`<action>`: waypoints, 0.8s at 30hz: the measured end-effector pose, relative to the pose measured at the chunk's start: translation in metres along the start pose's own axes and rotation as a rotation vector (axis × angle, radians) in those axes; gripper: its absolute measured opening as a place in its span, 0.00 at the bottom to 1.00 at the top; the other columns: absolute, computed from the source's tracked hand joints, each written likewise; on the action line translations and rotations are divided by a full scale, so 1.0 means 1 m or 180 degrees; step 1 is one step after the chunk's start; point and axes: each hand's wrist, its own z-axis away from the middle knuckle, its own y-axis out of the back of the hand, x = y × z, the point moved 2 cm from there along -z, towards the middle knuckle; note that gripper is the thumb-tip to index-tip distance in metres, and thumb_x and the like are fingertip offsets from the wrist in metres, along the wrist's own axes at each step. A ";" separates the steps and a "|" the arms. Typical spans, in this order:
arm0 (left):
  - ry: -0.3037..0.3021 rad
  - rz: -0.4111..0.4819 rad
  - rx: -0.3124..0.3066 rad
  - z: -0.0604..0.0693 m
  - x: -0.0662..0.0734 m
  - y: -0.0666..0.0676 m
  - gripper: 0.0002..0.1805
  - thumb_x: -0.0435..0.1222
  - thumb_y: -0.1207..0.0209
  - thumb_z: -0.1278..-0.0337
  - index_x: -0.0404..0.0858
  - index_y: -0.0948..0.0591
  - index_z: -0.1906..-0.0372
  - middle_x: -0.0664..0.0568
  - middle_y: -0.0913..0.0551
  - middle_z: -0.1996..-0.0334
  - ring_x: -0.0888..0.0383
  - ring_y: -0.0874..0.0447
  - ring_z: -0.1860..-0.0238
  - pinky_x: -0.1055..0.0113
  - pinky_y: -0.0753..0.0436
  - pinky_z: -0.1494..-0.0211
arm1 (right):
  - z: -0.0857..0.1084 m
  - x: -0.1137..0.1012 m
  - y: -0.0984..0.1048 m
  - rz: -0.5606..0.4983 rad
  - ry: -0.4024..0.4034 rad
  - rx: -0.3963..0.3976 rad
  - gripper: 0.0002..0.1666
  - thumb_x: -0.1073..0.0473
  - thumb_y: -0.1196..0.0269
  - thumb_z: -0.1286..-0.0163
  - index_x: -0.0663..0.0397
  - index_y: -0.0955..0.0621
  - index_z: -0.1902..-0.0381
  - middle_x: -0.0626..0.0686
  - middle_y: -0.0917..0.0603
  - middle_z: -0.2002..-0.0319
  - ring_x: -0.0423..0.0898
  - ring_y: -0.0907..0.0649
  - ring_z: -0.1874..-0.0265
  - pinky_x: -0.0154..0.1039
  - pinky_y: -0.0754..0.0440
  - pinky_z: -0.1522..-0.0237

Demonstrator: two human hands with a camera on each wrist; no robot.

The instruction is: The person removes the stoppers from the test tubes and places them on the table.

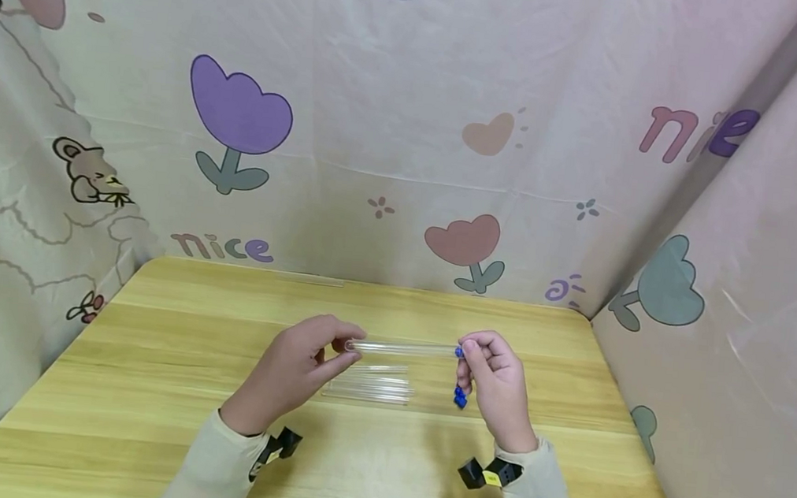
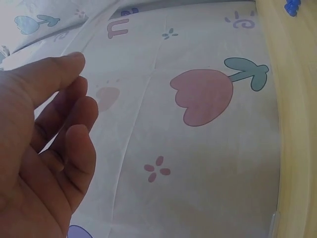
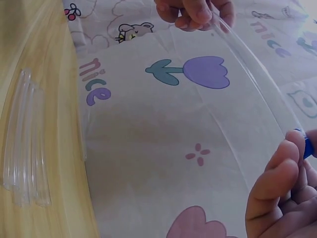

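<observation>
A clear plastic tube [image 1: 404,349] is held level above the table, stretched between both hands. My left hand [image 1: 296,363] pinches its left end between thumb and fingers. At the right end, a small blue plug-like piece [image 1: 459,352] is pinched by my right hand [image 1: 501,380], its thumb covering part of it. The right wrist view shows this blue piece [image 3: 308,145] at the tube's end; whether it sits inside cannot be told. More blue pieces [image 1: 460,397] appear just below the right fingers. Several clear tubes [image 1: 368,389] lie side by side on the table.
The wooden table [image 1: 142,416] ends at a patterned curtain [image 1: 353,118] behind and on both sides. One more clear tube [image 1: 317,281] lies along the table's back edge. Black wrist cameras sit on both sleeves.
</observation>
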 end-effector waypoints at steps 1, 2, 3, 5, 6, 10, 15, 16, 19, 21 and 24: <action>-0.0006 -0.0002 0.0004 0.000 0.000 0.000 0.13 0.32 0.27 0.41 0.44 0.13 0.52 0.63 0.17 0.64 0.66 0.22 0.66 0.73 0.24 0.70 | 0.000 0.000 0.000 0.0010 -0.0017 0.0018 0.14 0.59 0.43 0.18 0.69 0.22 0.57 0.50 0.21 0.77 0.41 0.22 0.81 0.37 0.20 0.80; -0.0018 -0.0009 0.0009 0.000 0.000 0.000 0.13 0.32 0.27 0.41 0.44 0.13 0.52 0.62 0.17 0.64 0.65 0.21 0.66 0.73 0.24 0.70 | 0.000 0.000 -0.001 0.0018 -0.0031 0.0035 0.14 0.59 0.43 0.18 0.69 0.22 0.58 0.50 0.21 0.77 0.41 0.22 0.82 0.36 0.21 0.81; -0.0035 -0.0023 0.0020 0.000 0.000 0.000 0.12 0.33 0.27 0.41 0.44 0.13 0.53 0.62 0.16 0.65 0.66 0.21 0.66 0.73 0.24 0.70 | 0.000 0.000 -0.001 0.0021 -0.0043 0.0049 0.15 0.59 0.43 0.18 0.69 0.22 0.58 0.50 0.21 0.78 0.41 0.23 0.82 0.36 0.21 0.81; -0.0059 -0.0068 0.0033 0.000 -0.001 0.000 0.12 0.33 0.27 0.41 0.44 0.13 0.53 0.62 0.16 0.65 0.66 0.21 0.67 0.74 0.25 0.71 | 0.000 0.000 -0.001 0.0027 -0.0066 0.0058 0.15 0.58 0.43 0.18 0.68 0.22 0.60 0.49 0.21 0.79 0.40 0.24 0.83 0.35 0.22 0.81; -0.0072 -0.0096 0.0039 0.000 -0.001 0.000 0.11 0.34 0.27 0.41 0.44 0.13 0.54 0.62 0.16 0.65 0.66 0.22 0.67 0.74 0.25 0.71 | 0.000 0.000 -0.002 0.0028 -0.0073 0.0053 0.15 0.58 0.43 0.18 0.68 0.22 0.61 0.49 0.22 0.79 0.40 0.24 0.83 0.35 0.22 0.81; -0.0085 -0.0221 0.0026 0.001 -0.002 -0.001 0.11 0.35 0.28 0.40 0.42 0.13 0.54 0.62 0.17 0.66 0.68 0.29 0.71 0.74 0.26 0.71 | 0.001 0.001 -0.002 0.0061 -0.0082 0.0035 0.15 0.59 0.43 0.18 0.68 0.23 0.62 0.49 0.22 0.80 0.40 0.24 0.83 0.35 0.23 0.81; 0.0007 -0.0269 -0.0032 0.001 0.000 0.000 0.10 0.37 0.29 0.38 0.43 0.13 0.53 0.63 0.18 0.67 0.69 0.31 0.73 0.74 0.26 0.71 | 0.000 0.001 -0.002 0.0118 -0.0107 0.0036 0.16 0.58 0.44 0.18 0.68 0.23 0.62 0.49 0.22 0.80 0.40 0.24 0.83 0.36 0.22 0.81; 0.0037 -0.0267 -0.0046 0.001 0.000 -0.001 0.10 0.38 0.29 0.37 0.43 0.13 0.53 0.64 0.19 0.67 0.69 0.30 0.72 0.74 0.26 0.71 | 0.000 0.001 -0.002 0.0124 -0.0120 0.0040 0.16 0.58 0.44 0.18 0.68 0.23 0.62 0.49 0.22 0.79 0.40 0.24 0.83 0.36 0.22 0.81; 0.0106 -0.0269 -0.0094 0.001 0.000 -0.001 0.10 0.39 0.31 0.35 0.43 0.13 0.52 0.64 0.19 0.66 0.68 0.30 0.72 0.73 0.25 0.70 | 0.000 0.002 -0.002 0.0136 -0.0151 0.0049 0.17 0.57 0.44 0.18 0.68 0.22 0.62 0.49 0.22 0.80 0.41 0.25 0.83 0.36 0.22 0.81; 0.0137 -0.0299 -0.0134 0.001 0.000 -0.002 0.10 0.40 0.32 0.33 0.43 0.14 0.51 0.65 0.20 0.67 0.68 0.31 0.72 0.73 0.25 0.69 | 0.000 0.003 -0.003 0.0151 -0.0174 0.0047 0.17 0.56 0.44 0.18 0.67 0.22 0.62 0.49 0.23 0.80 0.41 0.25 0.83 0.36 0.22 0.81; 0.0163 -0.0357 -0.0167 0.002 0.000 -0.003 0.09 0.41 0.34 0.31 0.43 0.14 0.51 0.65 0.21 0.67 0.67 0.31 0.71 0.72 0.25 0.69 | 0.001 0.003 -0.004 0.0184 -0.0191 0.0015 0.18 0.56 0.45 0.17 0.67 0.22 0.62 0.49 0.23 0.80 0.40 0.25 0.83 0.35 0.22 0.81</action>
